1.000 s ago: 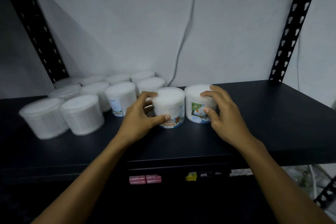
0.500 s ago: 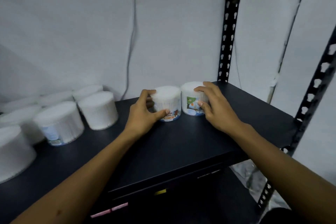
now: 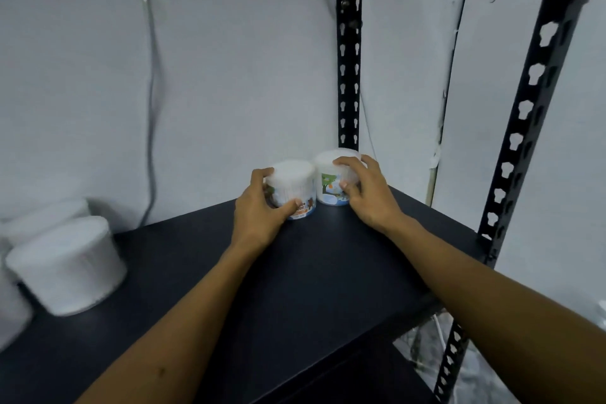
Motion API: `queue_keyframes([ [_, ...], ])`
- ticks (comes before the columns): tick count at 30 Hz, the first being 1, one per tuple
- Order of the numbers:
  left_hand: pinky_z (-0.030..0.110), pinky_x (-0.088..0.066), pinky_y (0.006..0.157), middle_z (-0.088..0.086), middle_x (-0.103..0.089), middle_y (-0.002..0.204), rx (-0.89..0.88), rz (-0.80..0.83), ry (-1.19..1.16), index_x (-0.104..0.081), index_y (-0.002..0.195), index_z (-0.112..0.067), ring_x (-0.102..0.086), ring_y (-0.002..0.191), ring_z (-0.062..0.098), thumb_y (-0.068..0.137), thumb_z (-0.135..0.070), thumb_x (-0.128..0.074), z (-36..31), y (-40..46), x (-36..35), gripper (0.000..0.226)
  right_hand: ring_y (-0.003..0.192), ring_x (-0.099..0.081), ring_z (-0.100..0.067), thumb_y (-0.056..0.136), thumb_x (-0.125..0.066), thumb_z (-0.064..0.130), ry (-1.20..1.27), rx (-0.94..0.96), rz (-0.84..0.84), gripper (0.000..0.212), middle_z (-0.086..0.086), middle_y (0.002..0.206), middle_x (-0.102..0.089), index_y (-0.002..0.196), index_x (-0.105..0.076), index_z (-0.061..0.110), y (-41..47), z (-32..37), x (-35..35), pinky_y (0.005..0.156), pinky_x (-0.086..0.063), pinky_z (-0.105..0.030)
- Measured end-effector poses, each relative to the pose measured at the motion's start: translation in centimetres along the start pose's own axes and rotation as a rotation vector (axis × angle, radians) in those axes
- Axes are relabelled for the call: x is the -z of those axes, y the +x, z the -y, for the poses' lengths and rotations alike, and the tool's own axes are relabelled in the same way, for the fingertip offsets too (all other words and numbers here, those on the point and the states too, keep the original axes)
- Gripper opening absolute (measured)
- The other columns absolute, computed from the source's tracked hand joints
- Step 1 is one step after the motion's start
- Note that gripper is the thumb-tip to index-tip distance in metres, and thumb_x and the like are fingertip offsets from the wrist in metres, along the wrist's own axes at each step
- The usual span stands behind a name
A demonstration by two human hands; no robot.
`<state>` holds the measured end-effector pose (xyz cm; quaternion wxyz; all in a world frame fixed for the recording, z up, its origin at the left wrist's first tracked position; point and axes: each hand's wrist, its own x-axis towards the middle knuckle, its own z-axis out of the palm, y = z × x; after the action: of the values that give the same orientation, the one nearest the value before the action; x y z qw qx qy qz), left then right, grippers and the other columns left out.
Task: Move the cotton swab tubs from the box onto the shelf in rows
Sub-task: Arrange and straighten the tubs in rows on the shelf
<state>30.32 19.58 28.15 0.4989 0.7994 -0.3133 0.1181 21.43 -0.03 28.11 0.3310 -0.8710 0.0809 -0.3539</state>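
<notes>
With the left hand wrapped around the bear-label swab tub and the right hand around the tree-label swab tub, both tubs stand upright, touching, at the black shelf's back right corner by the slotted upright. Risk: pushing further could jam or tip the right tub against that upright; they also sit well apart from the plain tubs at left, breaking the row.

Dim, bluish light; left edge blurred, wide-angle bending at edges.
</notes>
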Motion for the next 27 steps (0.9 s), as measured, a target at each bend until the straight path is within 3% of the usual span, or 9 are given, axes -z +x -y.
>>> queue_keyframes([
  [3, 0.035, -0.053, 0.086, -0.006, -0.056, 0.108, -0.006, -0.008, 0.007, -0.042, 0.126, -0.028, -0.06, 0.099, 0.016, 0.071, -0.03, -0.082, 0.1, 1.4, -1.0, 0.068, 0.12, -0.042, -0.015, 0.092, -0.054, 0.01, 0.025, -0.025, -0.017, 0.04, -0.004, 0.135, -0.038, 0.125, -0.051, 0.033, 1.4, -1.3, -0.4, 0.094, -0.034, -0.017],
  [7, 0.031, -0.052, 0.079, -0.005, -0.054, 0.104, -0.011, -0.011, 0.018, -0.043, 0.126, -0.024, -0.059, 0.095, 0.017, 0.072, -0.027, -0.082, 0.3, 3.0, -2.2, 0.066, 0.113, -0.04, -0.007, 0.091, -0.055, 0.008, 0.058, -0.024, -0.044, 0.039, -0.003, 0.132, -0.042, 0.124, -0.052, 0.03, 2.7, -2.5, -0.7, 0.086, -0.03, -0.001],
  [8, 0.031, -0.052, 0.078, -0.005, -0.053, 0.104, -0.013, -0.015, 0.025, -0.043, 0.126, -0.023, -0.059, 0.094, 0.018, 0.072, -0.028, -0.082, 0.4, 3.4, -2.4, 0.066, 0.115, -0.041, -0.009, 0.091, -0.055, 0.008, 0.067, -0.022, -0.047, 0.04, -0.002, 0.132, -0.043, 0.124, -0.052, 0.03, 3.0, -2.8, -0.8, 0.089, -0.034, -0.005],
  [11, 0.035, -0.054, 0.079, -0.003, -0.054, 0.104, -0.021, -0.029, 0.046, -0.043, 0.126, -0.023, -0.06, 0.095, 0.02, 0.072, -0.029, -0.081, 0.8, 4.3, -2.9, 0.067, 0.124, -0.042, -0.015, 0.09, -0.058, 0.009, 0.106, -0.026, -0.057, 0.043, -0.001, 0.136, -0.044, 0.129, -0.05, 0.026, 4.2, -3.7, -1.1, 0.104, -0.041, -0.032],
  [13, 0.036, -0.054, 0.08, -0.001, -0.057, 0.106, -0.012, -0.037, 0.053, -0.042, 0.126, -0.022, -0.059, 0.096, 0.019, 0.071, -0.029, -0.081, 1.1, 4.9, -3.2, 0.067, 0.126, -0.042, -0.015, 0.089, -0.059, 0.012, 0.134, -0.03, -0.058, 0.047, 0.001, 0.139, -0.044, 0.132, -0.047, 0.025, 4.9, -4.2, -1.3, 0.105, -0.042, -0.041],
  [25, 0.031, -0.048, 0.081, 0.004, -0.061, 0.118, 0.028, -0.044, 0.028, -0.038, 0.131, -0.027, -0.058, 0.105, 0.021, 0.072, -0.029, -0.081, 1.9, 6.2, -3.7, 0.073, 0.116, -0.054, -0.017, 0.085, -0.068, 0.025, 0.143, -0.081, -0.039, 0.049, 0.001, 0.131, -0.052, 0.129, -0.049, 0.031, 7.5, -5.5, -2.3, 0.097, -0.049, -0.04],
  [27, 0.03, -0.046, 0.083, 0.005, -0.06, 0.121, 0.043, -0.042, 0.0, -0.033, 0.136, -0.025, -0.057, 0.108, 0.022, 0.073, -0.026, -0.081, 1.6, 6.1, -3.5, 0.079, 0.114, -0.056, -0.015, 0.083, -0.069, 0.024, 0.168, -0.09, -0.038, 0.053, 0.003, 0.129, -0.053, 0.13, -0.047, 0.033, 7.5, -5.4, -2.3, 0.093, -0.052, -0.034],
])
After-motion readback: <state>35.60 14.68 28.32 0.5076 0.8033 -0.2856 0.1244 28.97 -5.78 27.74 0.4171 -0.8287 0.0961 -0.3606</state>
